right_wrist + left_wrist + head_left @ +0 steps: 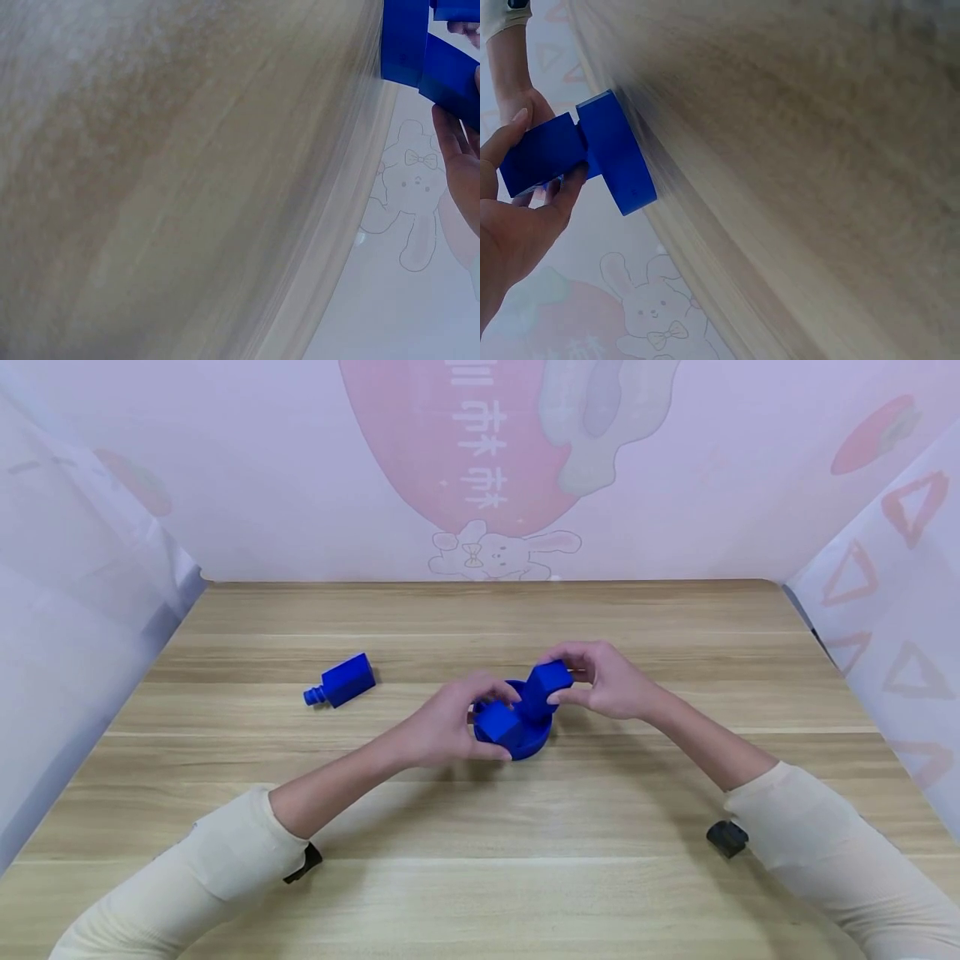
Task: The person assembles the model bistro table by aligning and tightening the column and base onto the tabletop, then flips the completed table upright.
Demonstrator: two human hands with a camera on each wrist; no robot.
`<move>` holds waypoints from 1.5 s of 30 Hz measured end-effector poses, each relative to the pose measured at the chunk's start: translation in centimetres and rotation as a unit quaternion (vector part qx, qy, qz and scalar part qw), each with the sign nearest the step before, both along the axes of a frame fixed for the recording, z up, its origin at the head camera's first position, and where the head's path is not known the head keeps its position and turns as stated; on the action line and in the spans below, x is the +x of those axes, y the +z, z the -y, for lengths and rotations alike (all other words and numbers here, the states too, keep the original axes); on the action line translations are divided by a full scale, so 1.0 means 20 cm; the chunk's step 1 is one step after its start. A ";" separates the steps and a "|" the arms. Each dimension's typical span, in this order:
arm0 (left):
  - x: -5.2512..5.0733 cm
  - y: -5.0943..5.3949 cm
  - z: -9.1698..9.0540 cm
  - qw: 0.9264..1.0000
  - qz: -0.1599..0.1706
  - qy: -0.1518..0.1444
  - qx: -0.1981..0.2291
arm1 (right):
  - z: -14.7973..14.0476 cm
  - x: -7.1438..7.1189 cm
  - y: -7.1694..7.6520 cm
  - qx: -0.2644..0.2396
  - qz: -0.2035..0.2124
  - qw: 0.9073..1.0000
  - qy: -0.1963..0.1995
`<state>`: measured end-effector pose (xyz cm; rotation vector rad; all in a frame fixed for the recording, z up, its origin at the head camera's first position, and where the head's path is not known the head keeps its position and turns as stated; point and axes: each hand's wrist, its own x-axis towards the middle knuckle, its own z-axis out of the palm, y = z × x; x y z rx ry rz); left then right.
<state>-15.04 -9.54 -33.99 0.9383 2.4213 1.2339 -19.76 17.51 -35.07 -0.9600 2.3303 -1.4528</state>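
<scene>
A round blue dish (534, 745) stands mid-table in the head view. My left hand (452, 718) grips a blue block (498, 723) at the dish's left side, thumb in front and fingers behind. On the right, my right hand (611, 681) pinches a second blue block (550, 679), tilted, its lower end inside the dish. The left wrist view shows a block (544, 154) between the fingers of my left hand (521, 225), against the dish (619, 154). In the right wrist view my right hand (461, 161) holds its block (454, 79) beside the dish (405, 45). The lower ends are hidden.
A blue bottle-shaped piece (348, 681) with a ridged neck lies on the wooden table (480, 877), left of the hands. Black devices (727, 838) show beneath both sleeves. Printed cloth walls (262, 468) stand behind the table and at both sides.
</scene>
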 end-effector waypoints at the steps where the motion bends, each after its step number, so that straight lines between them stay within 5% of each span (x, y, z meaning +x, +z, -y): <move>1: 0.00 0.00 0.00 1.000 0.005 0.006 0.000 | 0.00 0.00 0.00 0.000 0.000 1.000 0.000; 9: -0.02 0.01 0.00 0.999 0.041 0.014 0.004 | 0.00 0.01 0.01 -0.006 0.005 1.000 -0.001; 22: -0.05 0.00 0.00 1.000 0.017 -0.013 0.008 | 0.00 0.00 -0.01 -0.006 -0.002 1.000 0.004; 32: -0.03 0.03 -0.01 0.993 0.061 0.102 0.005 | -0.01 -0.01 -0.01 -0.010 0.003 1.000 0.003; 36: -0.03 0.03 -0.03 0.991 0.070 0.117 0.014 | 0.00 0.00 -0.01 -0.010 0.009 1.000 0.002; 40: -0.04 0.03 -0.04 0.992 0.071 0.099 0.028 | 0.00 0.00 0.00 -0.008 0.011 1.000 0.001; 45: -0.05 0.02 -0.04 0.998 0.048 0.032 0.041 | -0.01 0.00 0.00 -0.006 0.008 1.000 0.003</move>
